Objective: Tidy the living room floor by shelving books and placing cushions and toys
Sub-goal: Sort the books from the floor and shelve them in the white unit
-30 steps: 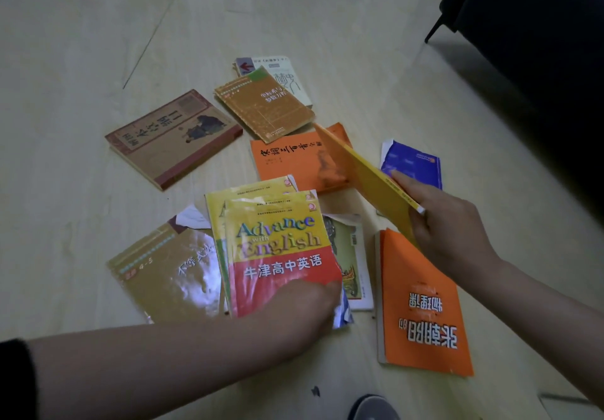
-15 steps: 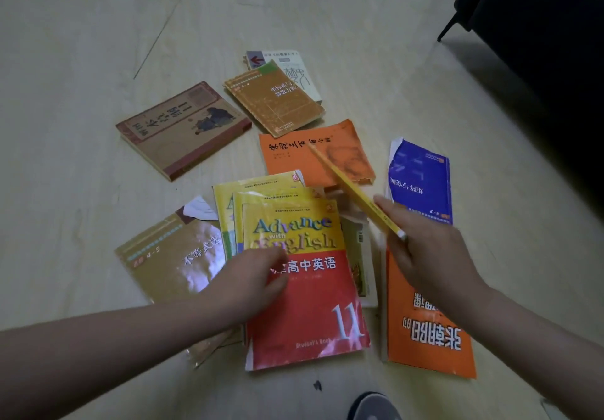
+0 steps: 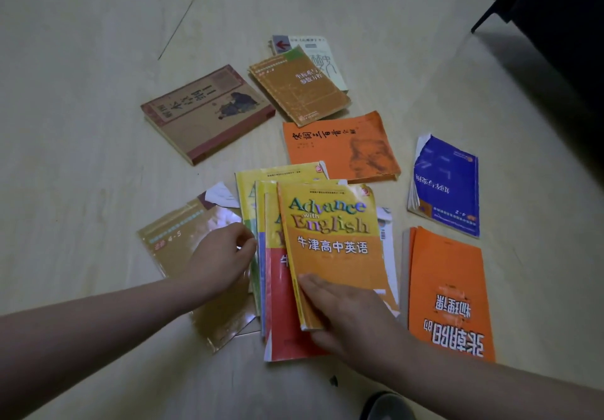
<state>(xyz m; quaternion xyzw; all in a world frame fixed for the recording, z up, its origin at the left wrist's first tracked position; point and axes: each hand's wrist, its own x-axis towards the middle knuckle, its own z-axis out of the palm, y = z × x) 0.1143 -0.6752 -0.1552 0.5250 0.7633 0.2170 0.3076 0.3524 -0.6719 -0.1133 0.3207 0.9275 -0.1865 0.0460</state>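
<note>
Several books lie scattered on the pale floor. In the middle is a fanned stack of yellow "Advance with English" books, with a yellow-orange copy [image 3: 330,223] on top and a red-bottomed one [image 3: 281,321] under it. My right hand [image 3: 346,318] holds the top copy's near end, fingers flat on the cover and thumb under the bottom edge. My left hand [image 3: 219,259] curls its fingers on the stack's left edge, resting over a gold-brown book [image 3: 170,249].
Around the stack lie an orange book [image 3: 447,289], a blue book [image 3: 447,187], another orange book [image 3: 340,145], a thick brown book [image 3: 202,115], a tan book [image 3: 300,86] and a white book [image 3: 323,56]. Dark furniture [image 3: 562,11] stands at the top right. A shoe tip [image 3: 385,406] shows at the bottom.
My right hand has brought the yellow book from the air down onto the stack's top. My left hand has slid from the red cover to the stack's left edge.
</note>
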